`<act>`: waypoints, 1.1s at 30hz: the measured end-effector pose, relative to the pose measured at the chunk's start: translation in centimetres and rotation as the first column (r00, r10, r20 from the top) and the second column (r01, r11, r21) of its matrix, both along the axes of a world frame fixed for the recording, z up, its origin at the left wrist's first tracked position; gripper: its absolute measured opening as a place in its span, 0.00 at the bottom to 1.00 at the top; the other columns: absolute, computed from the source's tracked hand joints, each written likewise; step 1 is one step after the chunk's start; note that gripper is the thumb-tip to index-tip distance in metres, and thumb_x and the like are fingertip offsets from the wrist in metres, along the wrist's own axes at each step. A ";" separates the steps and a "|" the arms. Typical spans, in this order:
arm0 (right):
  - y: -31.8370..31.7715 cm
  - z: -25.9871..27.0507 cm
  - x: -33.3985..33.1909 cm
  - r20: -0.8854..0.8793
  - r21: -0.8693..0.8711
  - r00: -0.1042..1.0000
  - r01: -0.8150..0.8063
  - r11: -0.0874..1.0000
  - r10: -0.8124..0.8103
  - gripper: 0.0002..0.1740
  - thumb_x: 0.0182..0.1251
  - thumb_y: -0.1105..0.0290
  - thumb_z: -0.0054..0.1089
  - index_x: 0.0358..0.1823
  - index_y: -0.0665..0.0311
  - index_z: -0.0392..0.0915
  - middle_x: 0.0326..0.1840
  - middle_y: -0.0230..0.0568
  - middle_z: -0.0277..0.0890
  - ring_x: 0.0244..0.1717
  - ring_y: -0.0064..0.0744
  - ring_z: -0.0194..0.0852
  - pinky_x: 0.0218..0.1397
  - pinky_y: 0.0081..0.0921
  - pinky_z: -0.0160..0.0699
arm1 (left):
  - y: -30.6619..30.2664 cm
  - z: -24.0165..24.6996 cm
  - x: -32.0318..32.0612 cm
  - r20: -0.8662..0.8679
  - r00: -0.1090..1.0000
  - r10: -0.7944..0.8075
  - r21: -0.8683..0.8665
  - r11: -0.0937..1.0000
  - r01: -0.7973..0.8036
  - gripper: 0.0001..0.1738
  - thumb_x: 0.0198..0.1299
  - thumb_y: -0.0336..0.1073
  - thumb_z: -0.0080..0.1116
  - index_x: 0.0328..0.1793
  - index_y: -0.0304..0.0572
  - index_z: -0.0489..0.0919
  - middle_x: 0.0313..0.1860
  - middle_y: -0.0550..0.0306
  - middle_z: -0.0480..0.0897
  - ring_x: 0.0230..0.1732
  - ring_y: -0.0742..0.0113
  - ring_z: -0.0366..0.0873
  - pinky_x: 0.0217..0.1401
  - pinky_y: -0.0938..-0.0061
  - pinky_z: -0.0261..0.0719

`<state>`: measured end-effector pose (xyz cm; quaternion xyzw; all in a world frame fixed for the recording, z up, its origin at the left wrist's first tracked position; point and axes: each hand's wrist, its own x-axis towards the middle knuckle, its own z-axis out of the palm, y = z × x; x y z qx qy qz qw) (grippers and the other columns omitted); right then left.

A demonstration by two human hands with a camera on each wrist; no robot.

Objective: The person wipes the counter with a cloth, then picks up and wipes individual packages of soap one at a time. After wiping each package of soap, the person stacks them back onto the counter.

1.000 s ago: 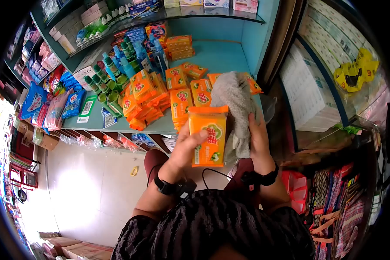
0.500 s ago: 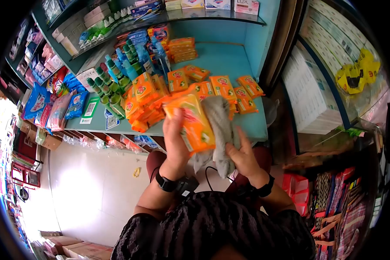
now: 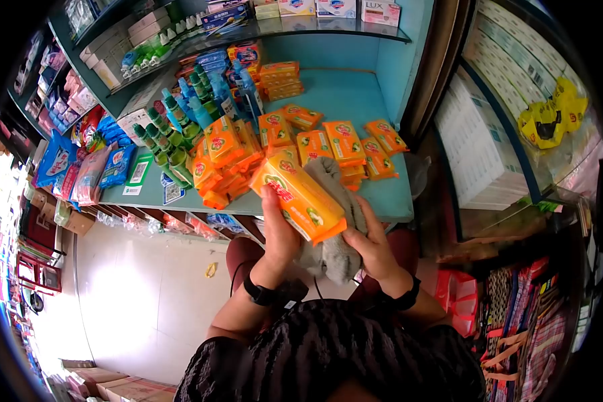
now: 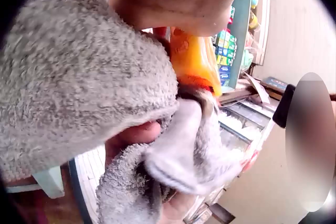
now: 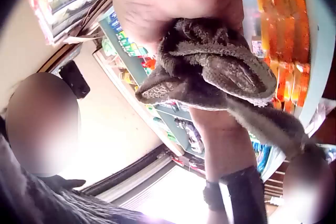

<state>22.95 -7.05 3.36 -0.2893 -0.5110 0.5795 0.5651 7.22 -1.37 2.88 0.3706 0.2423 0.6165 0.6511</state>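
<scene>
My left hand grips an orange packet, which looks like wrapped bar soap, with the thumb on its printed face. The packet is tilted, its lower end toward the right. A grey fluffy cloth lies bunched against the packet's right side and underside, and my right hand holds it. Folds of the cloth fill much of the left wrist view, with the orange packet behind. In the right wrist view the cloth hangs below the right hand.
More orange packets lie on the blue-green shelf ahead. Green spray bottles and a heap of packets stand to the left. A glass shelf crosses above. At right is a glass case.
The cloth has come down from the packet's right to lie against and under it. The packet has turned from upright to tilted. Shelf packets that the cloth covered now show.
</scene>
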 end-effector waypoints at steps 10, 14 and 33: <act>1.1 0.1 0.8 0.614 0.496 0.679 0.064 0.866 -0.403 0.29 0.70 0.67 0.54 0.69 0.69 0.60 0.63 0.54 0.62 0.62 0.52 0.63 0.64 0.34 0.64 | -1.9 0.4 -0.8 -0.007 0.973 -0.229 -0.238 0.946 0.221 0.44 0.67 0.71 0.24 0.75 0.46 0.58 0.65 0.50 0.71 0.62 0.57 0.73 0.63 0.60 0.74; 1.3 1.6 0.9 0.532 0.304 0.804 0.113 0.946 -0.267 0.31 0.68 0.69 0.57 0.70 0.67 0.60 0.65 0.53 0.61 0.64 0.49 0.63 0.61 0.35 0.67 | -1.7 0.2 -0.7 0.051 0.988 -0.145 -0.245 0.957 0.154 0.40 0.69 0.68 0.27 0.73 0.44 0.59 0.62 0.50 0.74 0.60 0.58 0.75 0.61 0.63 0.77; 3.4 5.0 -2.1 0.730 0.653 0.333 -0.079 0.754 -0.597 0.59 0.39 0.58 0.80 0.72 0.69 0.52 0.59 0.53 0.61 0.61 0.53 0.62 0.63 0.40 0.66 | 0.5 1.0 -1.0 -0.145 0.988 0.051 0.117 0.993 -0.034 0.25 0.72 0.41 0.49 0.69 0.38 0.59 0.61 0.54 0.71 0.61 0.69 0.70 0.63 0.72 0.70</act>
